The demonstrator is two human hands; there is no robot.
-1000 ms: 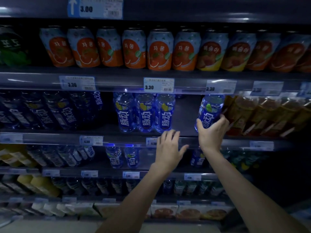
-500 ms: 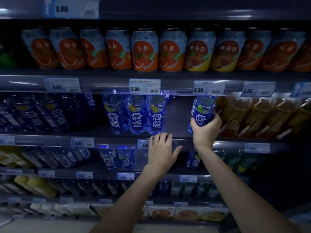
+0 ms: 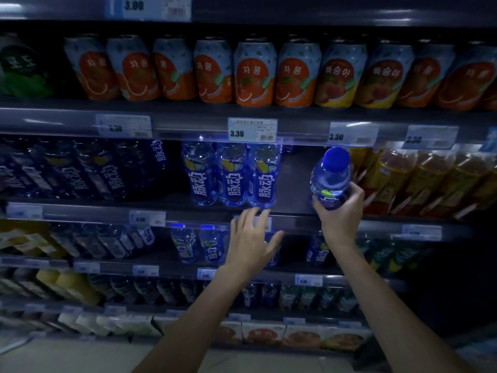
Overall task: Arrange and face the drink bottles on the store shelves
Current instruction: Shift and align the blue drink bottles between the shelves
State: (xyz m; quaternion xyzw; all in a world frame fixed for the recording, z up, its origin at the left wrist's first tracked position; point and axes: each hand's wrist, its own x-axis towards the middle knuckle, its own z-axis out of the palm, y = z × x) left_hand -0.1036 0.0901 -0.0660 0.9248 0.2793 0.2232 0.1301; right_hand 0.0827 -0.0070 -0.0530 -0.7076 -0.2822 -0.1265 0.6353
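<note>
The blue bottle (image 3: 330, 179) is tilted with its cap toward the camera, in front of the second shelf (image 3: 293, 219), right of three upright blue bottles (image 3: 232, 175). The right hand (image 3: 340, 211) wraps around its lower half. The left hand (image 3: 251, 240) hovers spread, empty, near the shelf edge.

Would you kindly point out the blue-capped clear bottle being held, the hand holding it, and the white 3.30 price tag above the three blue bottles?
Blue-capped clear bottle (image 3: 330, 181): head view, on its clear shoulder.
Right hand (image 3: 339, 216): head view, on its back.
White 3.30 price tag (image 3: 252, 129): head view, on its middle.
</note>
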